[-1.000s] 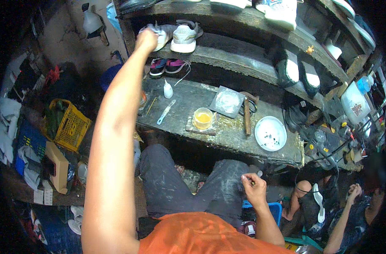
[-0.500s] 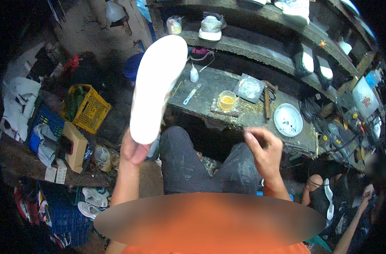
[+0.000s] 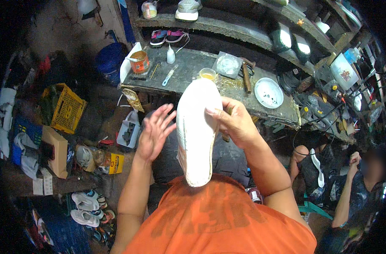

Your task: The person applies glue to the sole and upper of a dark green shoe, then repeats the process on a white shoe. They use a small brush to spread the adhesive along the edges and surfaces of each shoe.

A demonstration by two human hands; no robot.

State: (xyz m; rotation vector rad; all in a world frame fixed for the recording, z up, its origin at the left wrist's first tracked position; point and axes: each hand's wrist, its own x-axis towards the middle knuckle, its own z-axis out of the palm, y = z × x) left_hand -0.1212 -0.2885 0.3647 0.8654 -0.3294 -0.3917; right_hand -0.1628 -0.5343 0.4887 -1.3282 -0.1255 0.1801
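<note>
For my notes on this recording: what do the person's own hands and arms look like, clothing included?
Both the left hand and right hand are bare, with no gloves or wristbands showing. The forearms are uncovered. The shirt is orange, with large dark print across the front.

The head view comes from the left one of two fisheye cameras on the wearer's head, and it's tipped steeply down and forward, over the orange shirt (image 3: 226, 216) at the lower edge! Close in, a pale shoe sole (image 3: 197, 131) faces the lens mid-picture; the workbench (image 3: 189, 63) lies farther out, the wooden shelves (image 3: 226, 30) beyond it. And out toward the rim, straight edges bow and the corners drop to black!
</note>
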